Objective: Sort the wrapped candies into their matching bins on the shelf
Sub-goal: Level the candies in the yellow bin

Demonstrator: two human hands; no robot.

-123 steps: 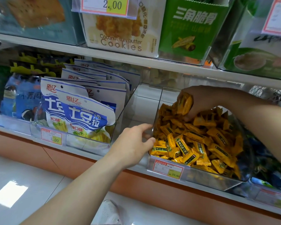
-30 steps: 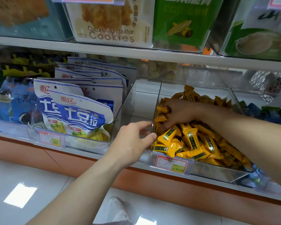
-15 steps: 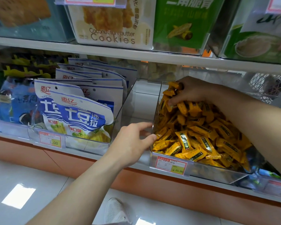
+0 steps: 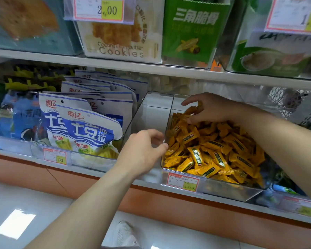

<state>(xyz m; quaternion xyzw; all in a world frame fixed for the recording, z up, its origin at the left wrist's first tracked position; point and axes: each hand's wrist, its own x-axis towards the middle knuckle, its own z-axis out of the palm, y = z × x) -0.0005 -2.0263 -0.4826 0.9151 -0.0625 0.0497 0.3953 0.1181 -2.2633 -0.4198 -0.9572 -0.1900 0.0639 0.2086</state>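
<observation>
The left hand pinches the side of the clear plastic bin to keep it steady. The right hand curls around a few yellow wrapped candies at the back of the bin, probably to tidy the pile.

My left hand reaches forward, palm down, thumb and curled fingers pinching a bin wall. My right hand stretches farther in, fingers and thumb gripping candies.

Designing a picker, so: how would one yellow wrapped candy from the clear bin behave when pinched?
Probably light: the right hand holds a few yellow wrapped candies at once. Glossy wrappers look slippery. Heaped loosely in the clear bin, neighbours would likely shift.
</observation>
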